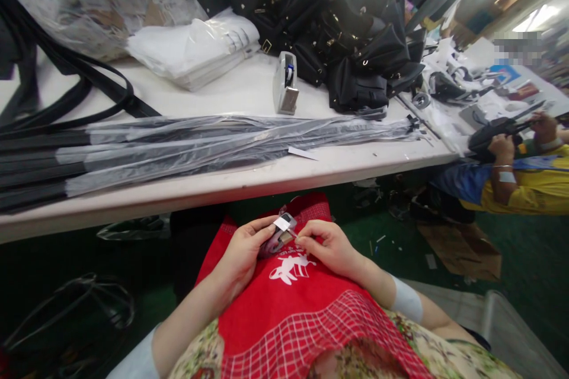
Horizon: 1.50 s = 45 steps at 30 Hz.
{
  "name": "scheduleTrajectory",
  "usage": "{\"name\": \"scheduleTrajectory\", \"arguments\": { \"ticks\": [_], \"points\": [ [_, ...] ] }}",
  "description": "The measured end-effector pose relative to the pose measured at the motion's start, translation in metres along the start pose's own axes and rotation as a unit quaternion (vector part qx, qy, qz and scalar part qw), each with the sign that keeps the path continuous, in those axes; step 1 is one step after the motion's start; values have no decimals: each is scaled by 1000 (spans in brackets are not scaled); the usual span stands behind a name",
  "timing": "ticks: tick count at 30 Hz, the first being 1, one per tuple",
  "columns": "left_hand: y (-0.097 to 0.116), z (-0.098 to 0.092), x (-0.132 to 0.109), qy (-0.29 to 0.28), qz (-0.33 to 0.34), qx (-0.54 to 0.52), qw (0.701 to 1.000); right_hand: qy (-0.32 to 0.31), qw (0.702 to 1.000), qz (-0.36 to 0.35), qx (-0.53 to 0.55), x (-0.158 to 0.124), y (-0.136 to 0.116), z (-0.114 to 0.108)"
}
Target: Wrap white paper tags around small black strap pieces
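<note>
Over the red apron (262, 290), my left hand (244, 249) is closed on a small grey device (273, 241) with a white label or piece of paper (281, 224) on its top. My right hand (326, 244) is just to the right of it, thumb and forefinger pinched on something thin at the device's edge, too small to name. Beyond them, long black strips in clear plastic sleeves (191, 145) lie along the table. A grey tape dispenser (285, 84) stands behind the strips.
The white table's front edge (267, 192) runs across ahead. Black bags (320, 18) are heaped at the back, beside stacked plastic bags (195, 50). Black straps (75, 83) hang at left. At right a person in yellow (533, 183) handles a black item.
</note>
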<state>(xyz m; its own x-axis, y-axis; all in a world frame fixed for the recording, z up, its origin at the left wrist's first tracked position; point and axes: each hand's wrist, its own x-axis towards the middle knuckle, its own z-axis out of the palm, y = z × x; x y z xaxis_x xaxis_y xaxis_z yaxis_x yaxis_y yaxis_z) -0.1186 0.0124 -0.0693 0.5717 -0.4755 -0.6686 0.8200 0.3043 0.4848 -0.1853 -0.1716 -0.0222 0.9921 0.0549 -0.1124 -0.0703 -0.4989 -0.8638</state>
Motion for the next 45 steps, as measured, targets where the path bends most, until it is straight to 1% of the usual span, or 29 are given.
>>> {"name": "scheduleTrajectory", "arguments": {
  "ticks": [2, 4, 7, 9, 10, 13, 15, 18, 22, 27, 28, 30, 32, 34, 36, 38, 41, 43, 45],
  "points": [
    [-1, 0, 1, 4, 1, 4, 1000, 23, 1000, -12, 1, 4, 1, 2],
    [-1, 0, 1, 0, 0, 7, 1000, 29, 999, -33, 6, 7, 1, 4],
    [0, -2, 2, -5, -3, 9, 1000, -16, 998, -57, 14, 9, -2, 5],
    [1, -3, 2, 1, -6, 8, 1000, -39, 997, -64, -21, 9, -3, 6],
    [1, -4, 2, 3, -5, 7, 1000, -38, 996, -71, -48, 9, -3, 7],
    [0, -4, 3, 1, 9, 9, 1000, 4, 986, -118, -114, 14, 1, 13],
    [-1, -4, 3, -10, 19, 20, 1000, 40, 982, -138, -126, 19, 3, 17],
    [-1, -3, 3, -24, 30, 34, 999, 81, 982, -119, -119, 25, 6, 22],
    [0, -2, 0, -29, 44, 53, 997, 107, 985, -87, -106, 29, 9, 27],
    [0, 0, -1, -49, 85, 150, 984, 136, 989, 0, -63, 32, 11, 29],
    [-1, 0, 0, -50, 89, 163, 981, 146, 987, 6, -62, 33, 11, 28],
    [-1, 1, 1, -50, 87, 167, 981, 154, 985, -7, -72, 36, 10, 26],
    [-1, 2, 1, -50, 84, 156, 983, 132, 987, -45, -75, 40, 9, 22],
    [-1, 2, 1, -50, 81, 145, 985, 90, 991, -85, -59, 43, 8, 19],
    [-1, 3, 0, -51, 73, 135, 987, 57, 992, -106, -38, 46, 9, 16],
    [-1, 4, 0, -49, 64, 122, 989, 47, 992, -113, -33, 48, 10, 14],
    [0, 4, -1, -46, 48, 99, 993, 52, 985, -147, -70, 47, 11, 13],
    [0, 2, -1, -44, 39, 84, 995, 43, 973, -193, -115, 45, 11, 12],
    [-1, 0, 1, -42, 38, 75, 996, 21, 957, -241, -160, 42, 11, 11]
  ]
}}
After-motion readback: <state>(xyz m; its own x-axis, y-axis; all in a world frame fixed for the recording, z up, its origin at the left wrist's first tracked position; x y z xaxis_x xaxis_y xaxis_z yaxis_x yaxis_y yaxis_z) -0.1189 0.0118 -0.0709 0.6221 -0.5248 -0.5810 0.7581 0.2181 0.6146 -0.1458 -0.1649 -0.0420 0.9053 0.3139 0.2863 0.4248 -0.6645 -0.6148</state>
